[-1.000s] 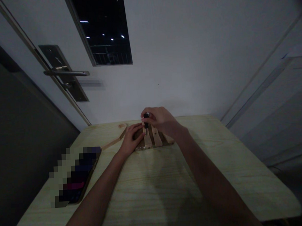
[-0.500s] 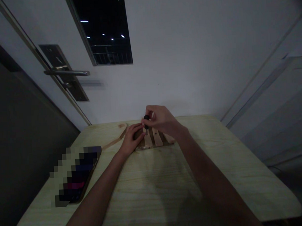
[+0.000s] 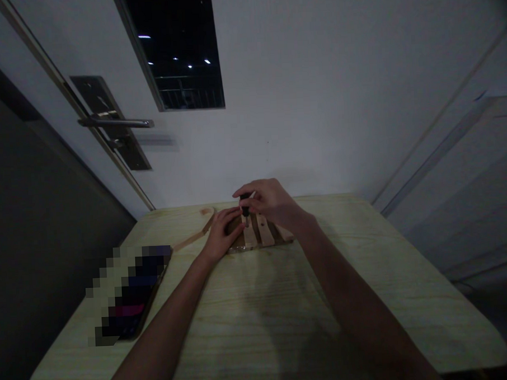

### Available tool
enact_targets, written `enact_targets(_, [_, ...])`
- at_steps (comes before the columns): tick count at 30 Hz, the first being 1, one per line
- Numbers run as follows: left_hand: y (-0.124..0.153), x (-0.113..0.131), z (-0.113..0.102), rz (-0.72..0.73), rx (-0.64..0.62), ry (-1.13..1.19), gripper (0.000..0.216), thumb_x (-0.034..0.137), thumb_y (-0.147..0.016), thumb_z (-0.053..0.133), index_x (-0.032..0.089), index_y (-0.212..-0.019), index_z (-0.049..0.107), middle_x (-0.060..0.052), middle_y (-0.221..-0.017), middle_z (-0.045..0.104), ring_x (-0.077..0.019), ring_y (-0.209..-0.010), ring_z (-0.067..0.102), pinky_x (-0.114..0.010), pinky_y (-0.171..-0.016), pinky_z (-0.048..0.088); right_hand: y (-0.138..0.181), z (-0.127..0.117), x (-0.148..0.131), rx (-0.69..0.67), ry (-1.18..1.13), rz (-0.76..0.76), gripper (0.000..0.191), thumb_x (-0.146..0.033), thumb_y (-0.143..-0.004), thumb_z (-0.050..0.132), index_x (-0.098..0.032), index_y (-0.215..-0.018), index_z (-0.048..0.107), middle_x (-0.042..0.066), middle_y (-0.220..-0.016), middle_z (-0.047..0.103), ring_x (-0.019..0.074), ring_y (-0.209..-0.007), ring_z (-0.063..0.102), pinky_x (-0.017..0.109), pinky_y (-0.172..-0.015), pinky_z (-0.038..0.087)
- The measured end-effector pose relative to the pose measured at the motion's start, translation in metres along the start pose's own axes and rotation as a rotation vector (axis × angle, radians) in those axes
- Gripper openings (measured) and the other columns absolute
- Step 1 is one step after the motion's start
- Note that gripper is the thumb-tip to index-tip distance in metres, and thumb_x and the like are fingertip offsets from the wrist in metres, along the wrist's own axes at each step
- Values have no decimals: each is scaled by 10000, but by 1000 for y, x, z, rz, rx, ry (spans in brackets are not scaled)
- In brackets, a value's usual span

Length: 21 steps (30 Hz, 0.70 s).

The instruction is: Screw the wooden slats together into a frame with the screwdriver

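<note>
My right hand [image 3: 271, 203] grips a small black-handled screwdriver [image 3: 245, 207] between thumb and fingers, its index finger lifted off the handle's top. The screwdriver stands nearly upright, its metal shaft pointing down at a pale wooden strip [image 3: 250, 238]. That strip lies across a brown base [image 3: 237, 242], beside a second pale strip [image 3: 265, 234] with a dark hole. My left hand [image 3: 220, 232] rests on the base's left side, fingers stretched and thumb apart, the thumb's tip close to the screwdriver's tip. The exact contact at the tip is too small to make out.
A long thin wooden piece with a rounded end [image 3: 189, 240] lies left of my left hand. Nearer on the left is a phone [image 3: 136, 301], partly pixelated. The table [image 3: 259, 324] meets a white door [image 3: 316, 97] with a metal handle [image 3: 120, 123].
My right index finger has straightened and lifted from the screwdriver's handle, and the right hand's grip has shifted slightly. The left hand stays on the base. The whole view has moved a little.
</note>
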<state>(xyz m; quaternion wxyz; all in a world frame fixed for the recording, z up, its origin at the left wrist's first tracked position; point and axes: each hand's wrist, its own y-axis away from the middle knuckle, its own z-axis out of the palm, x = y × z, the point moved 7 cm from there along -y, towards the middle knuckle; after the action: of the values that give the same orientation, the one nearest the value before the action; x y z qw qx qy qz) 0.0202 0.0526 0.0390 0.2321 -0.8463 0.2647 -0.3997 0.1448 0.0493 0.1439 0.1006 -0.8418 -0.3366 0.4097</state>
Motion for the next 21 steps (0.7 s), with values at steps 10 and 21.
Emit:
enact_targets(10, [0, -1, 0, -8, -12, 3, 330, 362, -830, 560, 231, -1131, 588, -73, -1195, 585, -230, -1126, 506, -457, -991, 387, 4, -6, -3, -20, 119, -13, 288, -160, -831, 490, -122, -1061, 659, 56, -868, 676, 122, -735, 564, 251, -683, 408])
enact_targets(21, [1, -3, 1, -8, 5, 12, 344, 390, -826, 558, 226, -1127, 586, -76, -1196, 579, -229, -1133, 501, -452, -986, 395, -1, -1, 0, 41, 304, 80, 236, -401, -795, 604, -192, -888, 661, -1, -733, 636, 108, -652, 529, 230, -595, 324])
